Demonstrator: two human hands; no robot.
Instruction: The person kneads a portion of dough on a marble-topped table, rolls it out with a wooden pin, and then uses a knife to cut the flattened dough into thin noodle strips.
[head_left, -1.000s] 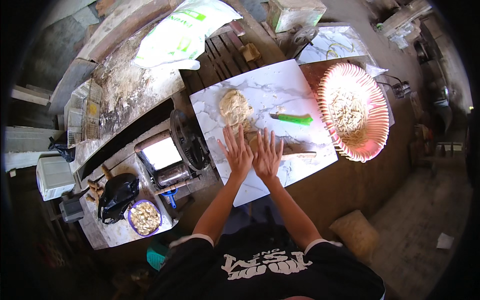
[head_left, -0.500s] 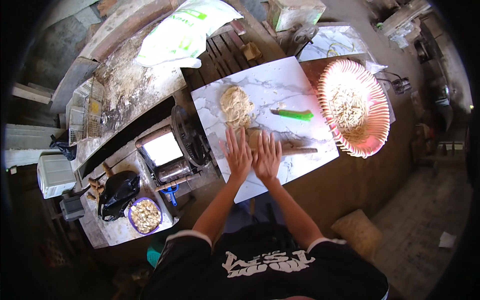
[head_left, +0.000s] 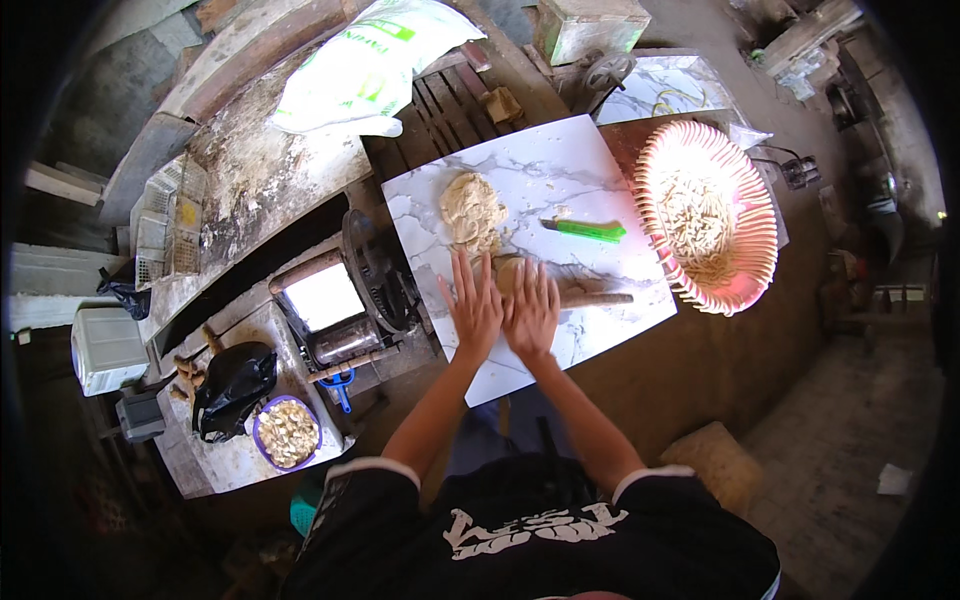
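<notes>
My left hand [head_left: 472,306] and my right hand [head_left: 531,312] lie flat, fingers spread, side by side on a white marble-patterned board [head_left: 560,190]. Both palms press down on a wooden rolling pin [head_left: 596,298], whose right end sticks out past my right hand. A small flattened piece of dough [head_left: 507,271] peeks out just beyond my fingertips. Farther up the board sits a larger pale lump of dough [head_left: 471,210]. A green-handled knife [head_left: 588,231] lies on the board to the right of that lump.
A pink ribbed basket [head_left: 752,240] with pale noodles stands right of the board. A metal hand-crank machine [head_left: 345,300] sits to the left. Lower left, a purple bowl [head_left: 287,433] of pieces, a black bag [head_left: 232,384]. A white-green sack [head_left: 365,65] lies at the back.
Both hands have slid slightly back toward me over the rolling pin, so the small dough piece shows more beyond the fingertips.
</notes>
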